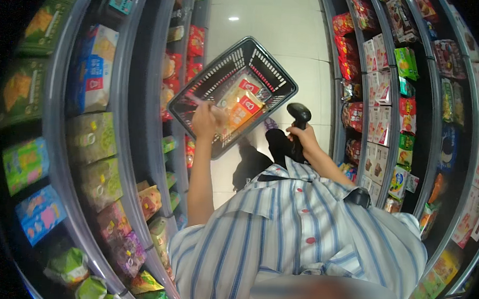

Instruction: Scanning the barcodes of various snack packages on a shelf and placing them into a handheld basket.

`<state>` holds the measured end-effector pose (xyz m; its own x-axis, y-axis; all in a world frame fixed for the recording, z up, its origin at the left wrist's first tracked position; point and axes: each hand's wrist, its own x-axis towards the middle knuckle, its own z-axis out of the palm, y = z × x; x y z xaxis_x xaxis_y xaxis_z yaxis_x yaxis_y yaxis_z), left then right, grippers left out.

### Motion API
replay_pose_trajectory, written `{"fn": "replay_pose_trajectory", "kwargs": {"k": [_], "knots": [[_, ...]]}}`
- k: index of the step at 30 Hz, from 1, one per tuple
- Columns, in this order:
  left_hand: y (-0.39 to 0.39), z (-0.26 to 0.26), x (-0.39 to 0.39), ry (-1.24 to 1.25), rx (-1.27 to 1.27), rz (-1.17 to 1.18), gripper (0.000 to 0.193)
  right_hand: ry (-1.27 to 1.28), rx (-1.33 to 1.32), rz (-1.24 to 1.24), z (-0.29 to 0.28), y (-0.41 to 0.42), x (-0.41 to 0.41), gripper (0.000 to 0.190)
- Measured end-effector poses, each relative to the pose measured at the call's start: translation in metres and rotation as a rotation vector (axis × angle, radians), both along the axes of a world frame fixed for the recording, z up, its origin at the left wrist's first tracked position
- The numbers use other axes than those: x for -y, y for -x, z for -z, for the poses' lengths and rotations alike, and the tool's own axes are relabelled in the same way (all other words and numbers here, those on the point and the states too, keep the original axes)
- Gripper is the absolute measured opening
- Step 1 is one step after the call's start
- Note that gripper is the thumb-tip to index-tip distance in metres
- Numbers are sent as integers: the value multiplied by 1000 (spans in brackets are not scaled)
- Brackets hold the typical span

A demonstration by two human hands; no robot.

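My left hand (209, 117), blurred, reaches over the near left rim of a black plastic shopping basket (276, 64). Its fingers curl around a pale pinkish bar, apparently the basket's handle. Inside the basket lie a few clear plastic food packs, the top one a yellow-and-orange pack (243, 109) with a red label. To the right of the basket, my right hand (305, 136) grips a black handheld barcode scanner (299, 111) by its handle. The scanner's head points up and away from me. Its lower handle is partly hidden by my fingers.
Store shelves line both sides of a narrow aisle with a pale tiled floor (271, 17). Bagged snacks (96, 138) and a blue-and-white pack (97, 69) stand at the left. White-and-red boxes (380, 90) and red bags (346, 53) fill shelves at the right.
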<state>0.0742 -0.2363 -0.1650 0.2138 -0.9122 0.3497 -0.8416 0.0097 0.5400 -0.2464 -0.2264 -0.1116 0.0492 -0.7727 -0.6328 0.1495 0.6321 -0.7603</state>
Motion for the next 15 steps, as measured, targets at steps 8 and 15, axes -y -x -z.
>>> {"fn": "replay_pose_trajectory", "kwargs": {"k": [8,15], "knots": [[36,-156,-49,336,-864,204,34,339,22,-404,-31,-42,46,41],[37,-216,-45,792,-1308,94,6,298,350,-649,-51,-84,47,50]]}}
